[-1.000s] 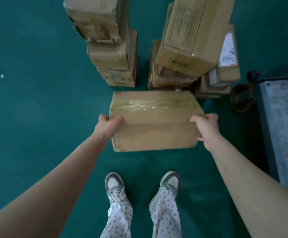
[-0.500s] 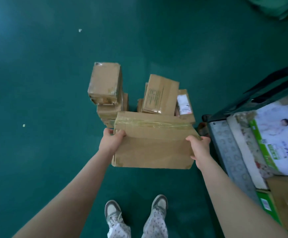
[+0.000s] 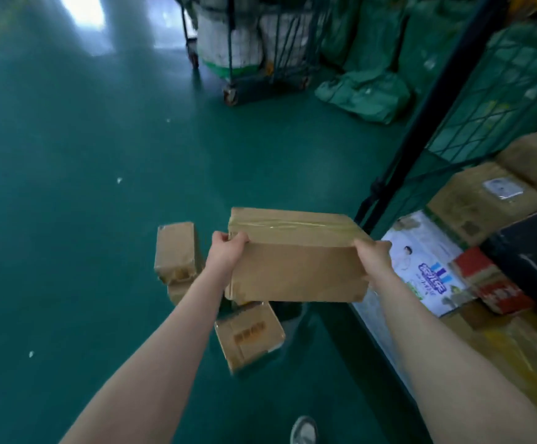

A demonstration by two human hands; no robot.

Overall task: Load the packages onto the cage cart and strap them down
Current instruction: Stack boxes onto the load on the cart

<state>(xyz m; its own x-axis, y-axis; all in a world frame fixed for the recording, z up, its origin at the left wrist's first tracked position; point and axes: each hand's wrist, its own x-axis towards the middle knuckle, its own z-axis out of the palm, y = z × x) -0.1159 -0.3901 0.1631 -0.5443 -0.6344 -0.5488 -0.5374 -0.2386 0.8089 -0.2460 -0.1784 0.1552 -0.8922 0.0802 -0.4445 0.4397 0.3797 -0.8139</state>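
Observation:
A taped brown cardboard box hangs in the air in front of me, held by both ends. My left hand grips its left end and my right hand grips its right end. Just right of the box stands the cage cart with a dark post and green mesh wall. Its bed holds several packages, among them a white printed box, a red box and a brown carton. More brown packages lie on the green floor below the held box.
Another wheeled cage cart with white sacks stands at the far end. Green bags are heaped beside it. One small package lies on the floor under the held box. My shoe shows at the bottom edge.
The box has been lifted from the floor pile and carried up and right toward the cart. My view has swung up, showing the cart's load and the far cart.

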